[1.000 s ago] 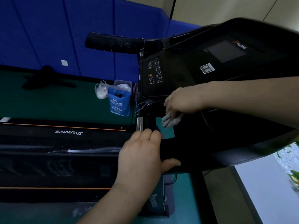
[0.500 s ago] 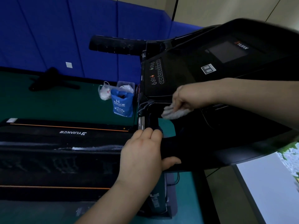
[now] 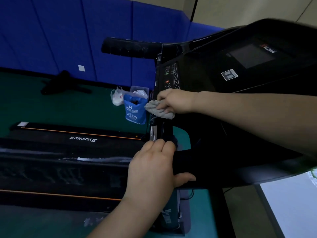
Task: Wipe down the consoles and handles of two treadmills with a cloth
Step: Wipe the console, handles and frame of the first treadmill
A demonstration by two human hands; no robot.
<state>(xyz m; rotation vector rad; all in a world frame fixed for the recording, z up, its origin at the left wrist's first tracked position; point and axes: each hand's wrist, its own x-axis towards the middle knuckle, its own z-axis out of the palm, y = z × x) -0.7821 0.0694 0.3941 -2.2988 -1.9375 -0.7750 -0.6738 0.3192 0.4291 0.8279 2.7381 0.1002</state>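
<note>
A black treadmill console (image 3: 223, 78) with a dark screen and a column of buttons fills the upper right. My right hand (image 3: 175, 101) presses a crumpled grey cloth (image 3: 158, 109) against the console's left lower edge, just below the buttons. My left hand (image 3: 154, 167) grips the near black handle (image 3: 205, 169) of the treadmill, fingers over the top and thumb underneath. The far handle (image 3: 130, 48) sticks out to the left at the top.
The treadmill's black belt deck (image 3: 60, 162) with orange stripes stretches left. A blue bag (image 3: 135, 109), a white plastic bag (image 3: 117, 97) and a clear box stand on the green floor beside the console. A blue padded wall (image 3: 68, 31) lies behind. A dark object (image 3: 63, 84) rests on the floor.
My right hand has slid the cloth leftward and upward along the console's lower edge to its left rim. My left hand has stayed on the near handle.
</note>
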